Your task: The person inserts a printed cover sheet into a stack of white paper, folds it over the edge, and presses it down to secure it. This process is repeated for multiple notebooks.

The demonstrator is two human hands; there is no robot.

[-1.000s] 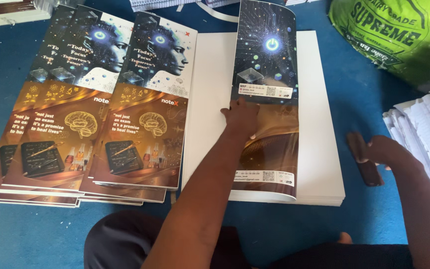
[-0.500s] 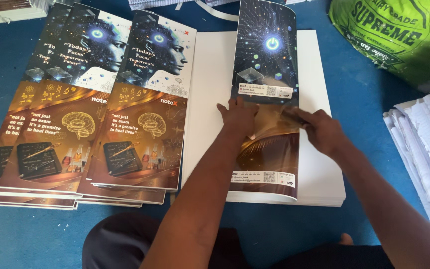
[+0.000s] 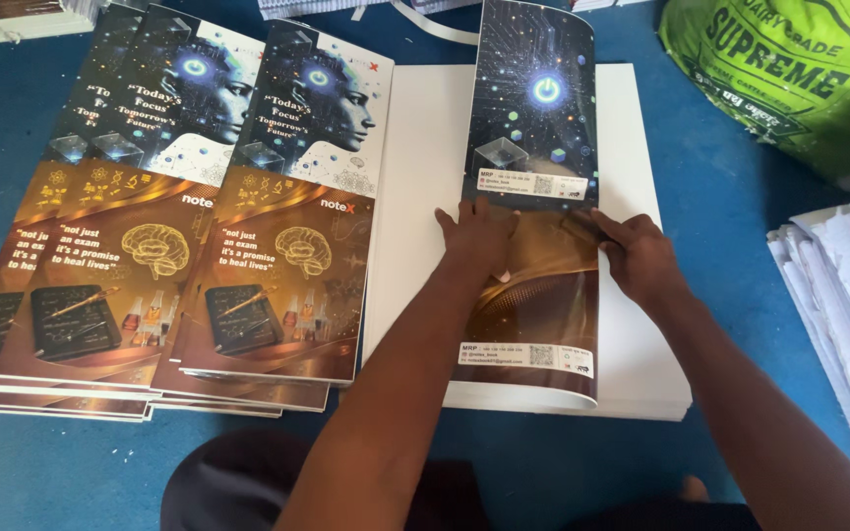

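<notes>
The printed cover sheet (image 3: 533, 197) lies on the white paper stack (image 3: 415, 197), bent along its right half, its top edge cut off by the frame. The left hand (image 3: 476, 236) presses flat and open on the sheet's middle; the right hand (image 3: 637, 258) rests at the sheet's right edge, fingers partly hidden, so its grip cannot be determined. Left of the stack lie finished notebooks (image 3: 287, 216); a green bag (image 3: 789, 79) sits to the right
</notes>
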